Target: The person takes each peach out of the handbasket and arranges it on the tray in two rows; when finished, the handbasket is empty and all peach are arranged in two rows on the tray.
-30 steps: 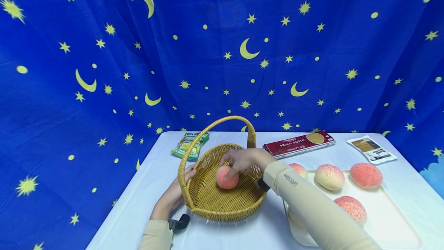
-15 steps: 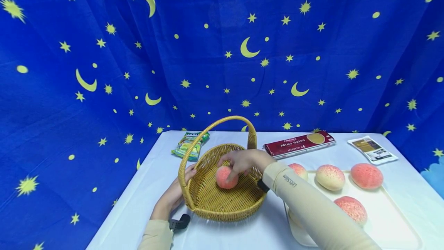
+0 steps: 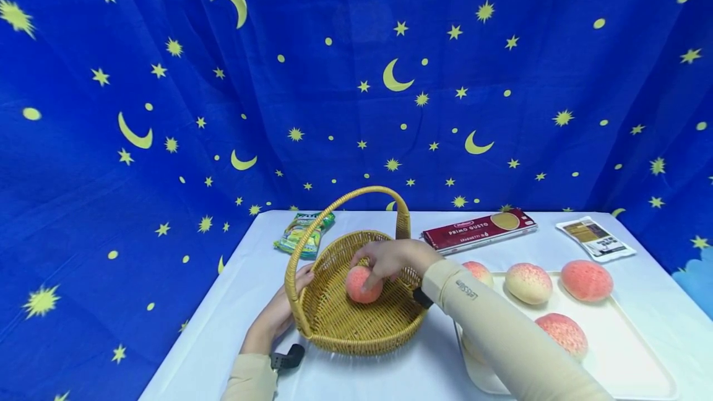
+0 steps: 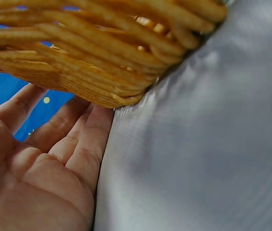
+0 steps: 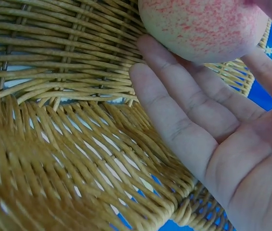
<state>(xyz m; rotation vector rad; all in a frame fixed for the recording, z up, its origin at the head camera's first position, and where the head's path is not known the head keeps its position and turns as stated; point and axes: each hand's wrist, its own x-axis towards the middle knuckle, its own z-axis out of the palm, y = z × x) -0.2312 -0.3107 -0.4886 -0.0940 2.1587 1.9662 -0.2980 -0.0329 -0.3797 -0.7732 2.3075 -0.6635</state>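
Observation:
A wicker basket (image 3: 367, 344) with a tall arched handle stands on the table. Inside it, my right hand (image 3: 387, 258) holds a pink artificial peach (image 3: 362, 286) between thumb and fingers. The right wrist view shows the peach (image 5: 203, 29) pale below and speckled red, with the hand's (image 5: 222, 125) other fingers extended beneath it. Against the basket's left outer side lies my left hand (image 3: 284, 308). In the left wrist view that hand (image 4: 44, 178) has its palm in sight and its fingers straight, the tips reaching to the woven wall (image 4: 92, 62).
Right of the basket, a cream tray (image 3: 624, 351) bears several more peaches (image 3: 529, 283), partly hidden by my right sleeve. Behind stand a red spaghetti box (image 3: 479, 231) and a white-and-brown packet (image 3: 596, 239). A green snack bag (image 3: 305, 235) lies behind the basket's left side.
The peach has turned or shifted very slightly left in my right hand within the basket. My left hand and the basket stay in place.

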